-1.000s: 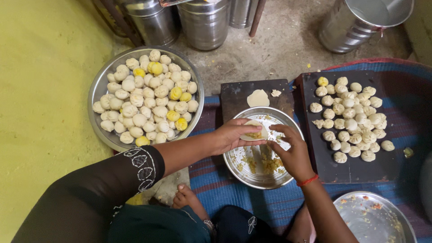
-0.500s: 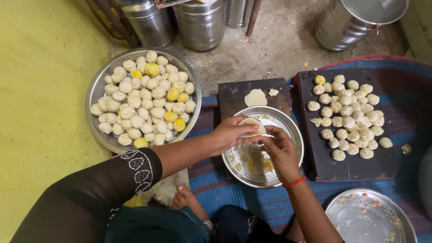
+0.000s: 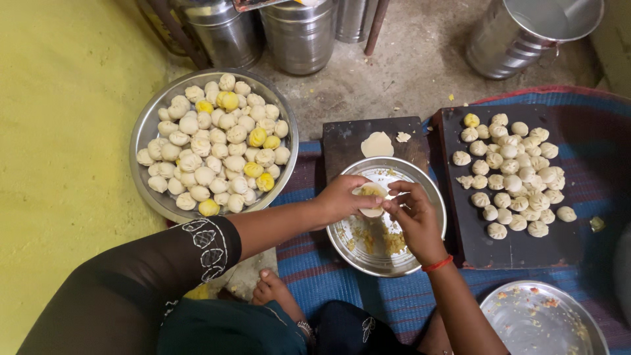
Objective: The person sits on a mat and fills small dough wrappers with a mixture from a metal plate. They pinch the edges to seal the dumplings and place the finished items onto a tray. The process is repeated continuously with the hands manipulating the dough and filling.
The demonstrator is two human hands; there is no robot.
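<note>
Left hand [image 3: 342, 197] cupping a pale dough round [image 3: 371, 197], grip closed around it, over a steel plate [image 3: 420, 190] with crumbly yellow filling [image 3: 388, 242]. Right hand [image 3: 411, 213] pinching the round's edge, fingertips closed on it, probably pleating. Flat dough disc [image 3: 377, 144] on a dark board [image 3: 348, 141] just behind. Big steel tray [image 3: 148, 131] of smooth white and yellow dumplings [image 3: 217, 151] at left. Pleated dumplings [image 3: 513, 174] on a dark slab [image 3: 519, 246] at right. Striped mat [image 3: 315, 276] underneath.

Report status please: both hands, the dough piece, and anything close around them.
Left hand cups dough piece; right hand pinches its edge. Both over steel bowl with yellow filling. Nothing blocking.
</note>
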